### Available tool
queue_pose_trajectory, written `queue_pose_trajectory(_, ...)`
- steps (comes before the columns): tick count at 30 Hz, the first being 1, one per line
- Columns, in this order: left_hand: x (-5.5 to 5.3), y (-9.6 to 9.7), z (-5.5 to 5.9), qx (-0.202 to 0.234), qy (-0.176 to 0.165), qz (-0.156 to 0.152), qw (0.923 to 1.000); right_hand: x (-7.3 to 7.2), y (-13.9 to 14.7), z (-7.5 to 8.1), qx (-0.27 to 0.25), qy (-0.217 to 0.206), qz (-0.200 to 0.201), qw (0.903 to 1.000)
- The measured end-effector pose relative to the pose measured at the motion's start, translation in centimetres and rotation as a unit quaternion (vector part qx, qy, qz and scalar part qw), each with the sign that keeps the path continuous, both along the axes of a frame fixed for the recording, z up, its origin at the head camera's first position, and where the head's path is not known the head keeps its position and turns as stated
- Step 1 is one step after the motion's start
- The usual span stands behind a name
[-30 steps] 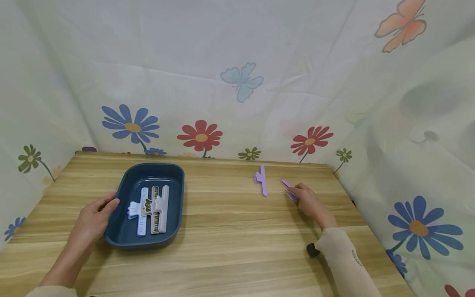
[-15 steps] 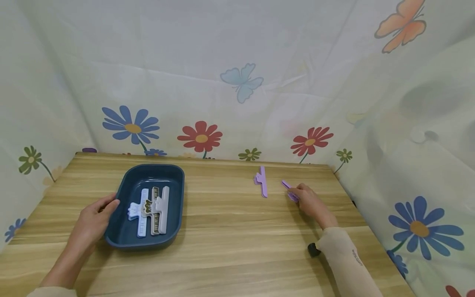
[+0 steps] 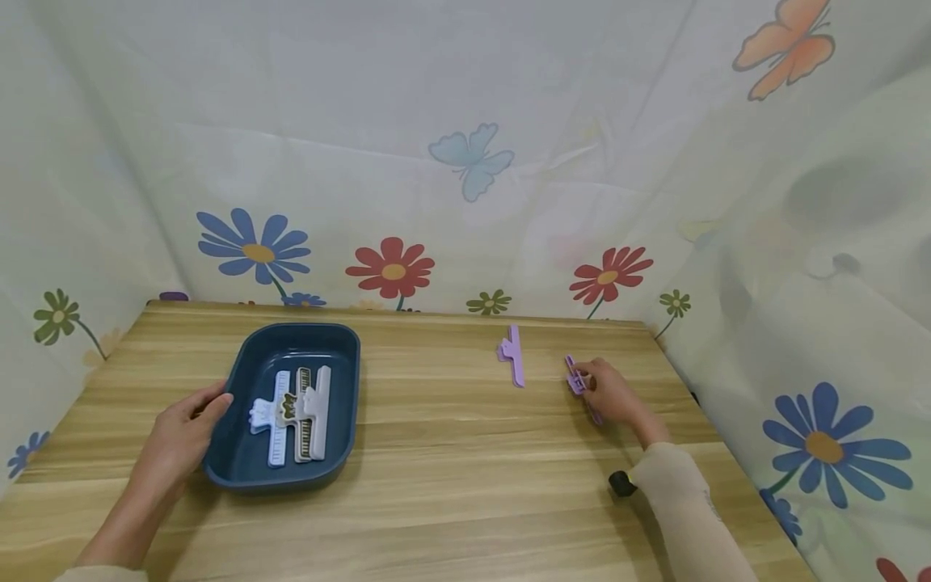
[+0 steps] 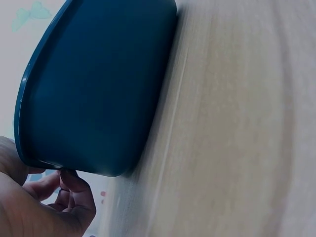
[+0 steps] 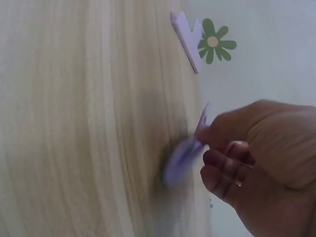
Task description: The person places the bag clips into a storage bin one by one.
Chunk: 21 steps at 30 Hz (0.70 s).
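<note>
My left hand (image 3: 182,428) grips the left rim of a dark blue tray (image 3: 347,408), thumb and fingers at its edge in the left wrist view. Three bag clips lie side by side inside: a light blue clip (image 3: 280,424), a dark-patterned clip (image 3: 302,443) and a pale grey clip (image 3: 321,416). On the right, my right hand (image 3: 613,394) pinches a purple bag clip (image 3: 575,383) by its handle, close over the table. In the right wrist view this clip (image 5: 180,160) is blurred. A second purple clip (image 3: 516,357) lies to its left.
The wood-grain table (image 3: 451,477) ends at a flowered cloth wall (image 3: 349,178) behind, with more cloth on both sides. A small black object (image 3: 621,484) shows beside my right sleeve (image 3: 680,493).
My right hand has turned the purple clip more upright and shifted slightly right; more of the clip shows now. The left hand, the tray and the other clips stay put.
</note>
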<state>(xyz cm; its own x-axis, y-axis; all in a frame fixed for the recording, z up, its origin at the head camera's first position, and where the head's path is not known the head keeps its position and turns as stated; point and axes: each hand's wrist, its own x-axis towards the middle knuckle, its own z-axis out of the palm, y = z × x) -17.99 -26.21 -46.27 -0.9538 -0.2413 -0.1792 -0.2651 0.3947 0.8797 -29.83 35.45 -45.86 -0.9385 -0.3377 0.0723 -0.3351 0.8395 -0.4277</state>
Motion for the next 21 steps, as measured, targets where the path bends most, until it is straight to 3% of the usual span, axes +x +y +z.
queue_pose_trajectory(7,0.0,-0.1,-0.1,-0.001,0.002,-0.005,1.0000,0.3,0.9,-0.4,-0.123,-0.041,-0.030,0.9911)
queue_pose_trajectory(14,0.1,-0.1,-0.2,0.001,0.004,-0.008,1.0000,1.0,1.1,-0.3,-0.241,-0.080,-0.071,0.9646)
queue_pose_trajectory(21,0.1,-0.1,-0.2,0.004,0.001,-0.006,1.0000,1.4,0.8,0.4,-0.313,-0.074,-0.092,0.9425)
